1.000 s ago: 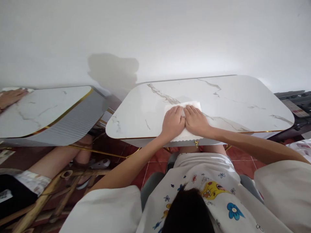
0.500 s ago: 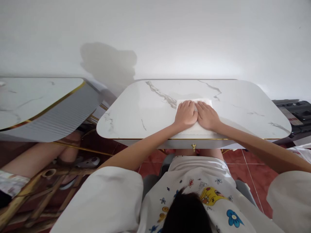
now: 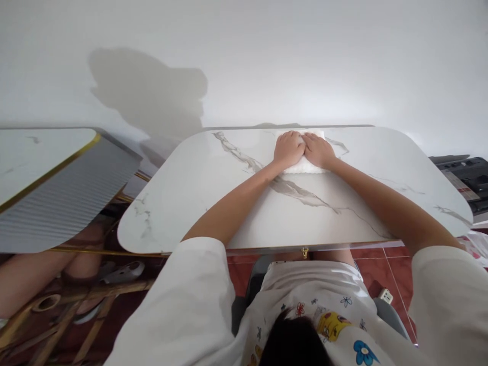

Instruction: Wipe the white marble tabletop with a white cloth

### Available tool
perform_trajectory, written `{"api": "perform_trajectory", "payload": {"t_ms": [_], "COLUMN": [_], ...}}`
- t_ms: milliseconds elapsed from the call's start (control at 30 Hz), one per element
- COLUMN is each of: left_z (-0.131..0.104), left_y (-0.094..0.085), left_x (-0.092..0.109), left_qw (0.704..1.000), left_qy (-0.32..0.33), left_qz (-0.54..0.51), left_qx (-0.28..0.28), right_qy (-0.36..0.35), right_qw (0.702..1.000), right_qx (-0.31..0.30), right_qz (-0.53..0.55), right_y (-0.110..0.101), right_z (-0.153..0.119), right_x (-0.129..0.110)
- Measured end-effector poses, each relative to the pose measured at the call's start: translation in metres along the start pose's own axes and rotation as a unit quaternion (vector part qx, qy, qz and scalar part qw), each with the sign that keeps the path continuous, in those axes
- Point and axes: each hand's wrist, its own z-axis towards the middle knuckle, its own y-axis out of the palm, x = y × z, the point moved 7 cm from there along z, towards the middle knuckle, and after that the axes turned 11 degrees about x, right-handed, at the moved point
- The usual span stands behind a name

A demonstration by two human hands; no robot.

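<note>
A folded white cloth [image 3: 305, 165] lies flat near the far edge of a white marble-look table [image 3: 236, 203]. My left hand [image 3: 288, 148] and my right hand [image 3: 317, 149] press down on it side by side, fingers together and touching each other. Both arms are stretched far forward over the tabletop. Most of the cloth is hidden under my hands; only its near edge and a far corner show.
A white wall rises right behind the table. A second marble table [image 3: 49, 168] with gold trim stands to the left, with another person's legs [image 3: 41, 277] and a bamboo frame [image 3: 68, 305] beneath it. A black device [image 3: 465, 175] sits at the right. The floor has red tiles.
Both hands have pushed the cloth from the table's near edge across to its far edge. My arms have stretched out and my head has leaned forward.
</note>
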Motion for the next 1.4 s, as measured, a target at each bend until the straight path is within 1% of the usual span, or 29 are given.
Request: {"api": "perform_trajectory", "payload": {"t_ms": [200,367,500,633,767,867,967,1133,1400], "left_z": [0.037,0.059,0.069,0.07,0.061,0.049,0.033,0.0,-0.046], "left_y": [0.019,0.032,0.04,0.042,0.037,0.028,0.018,0.001,-0.024], "left_x": [-0.023,-0.038,-0.045,-0.045,-0.037,-0.029,-0.021,-0.007,0.012], "left_qw": [1.0,0.999,0.999,0.999,0.999,1.0,1.0,1.0,0.999], "left_qy": [-0.009,-0.028,-0.045,-0.048,-0.031,-0.015,-0.007,0.0,0.027], "left_qz": [-0.018,-0.024,-0.022,-0.021,-0.023,-0.015,-0.003,0.02,0.02], "left_qx": [0.01,0.01,0.004,-0.001,-0.005,-0.003,0.0,-0.003,-0.021], "right_qy": [0.01,0.016,0.027,0.039,0.022,0.021,0.024,0.006,0.005], "right_qw": [1.0,1.0,0.999,0.999,0.999,0.999,0.999,1.0,1.0], "right_qx": [0.01,0.016,0.019,0.018,0.027,0.026,0.023,0.02,0.01], "right_qz": [-0.001,0.02,0.022,0.017,0.014,0.004,-0.003,-0.001,-0.011], "right_y": [0.023,0.033,0.036,0.038,0.037,0.032,0.023,0.008,-0.014], "right_z": [0.039,0.061,0.07,0.072,0.067,0.056,0.039,0.008,-0.039], "right_x": [0.022,0.036,0.041,0.043,0.037,0.03,0.019,-0.002,-0.032]}}
